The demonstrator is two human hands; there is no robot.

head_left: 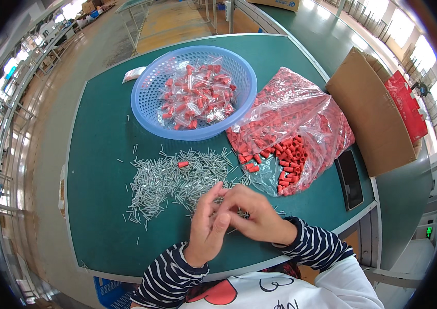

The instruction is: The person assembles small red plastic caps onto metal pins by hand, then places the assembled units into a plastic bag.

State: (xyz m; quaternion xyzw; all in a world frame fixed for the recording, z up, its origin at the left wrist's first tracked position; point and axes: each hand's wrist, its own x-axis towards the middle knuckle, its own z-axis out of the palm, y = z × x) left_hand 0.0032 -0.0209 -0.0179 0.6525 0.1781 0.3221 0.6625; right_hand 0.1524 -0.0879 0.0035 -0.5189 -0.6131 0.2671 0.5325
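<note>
- In the head view, the person's left hand [207,226] and right hand [257,213] are hovering together over the green tabletop [100,232], their fingertips meeting or nearly so.
- The fingers of both hands are sitting partly bent, the right ones more curled; whether they are gripping anything cannot be told — the fingers are hiding the space between.
- A loose pile of short, thin, silver metal pins [151,188] is lying just beyond the fingers and to their left, its near edge passing behind them.
- A single tapered red plastic cap [183,164] is resting on the pile, well clear of the fingers.
- Beyond the right hand, a large clear plastic bag [311,110] is holding many more such caps, some spilling toward its open near end.
- Farther off, a round, light-blue perforated plastic basket [192,136] is holding small clear packets [200,95] with red pieces inside — near the bag's left side.
- A black rectangular phone [350,180] is lying right of the bag.
</note>
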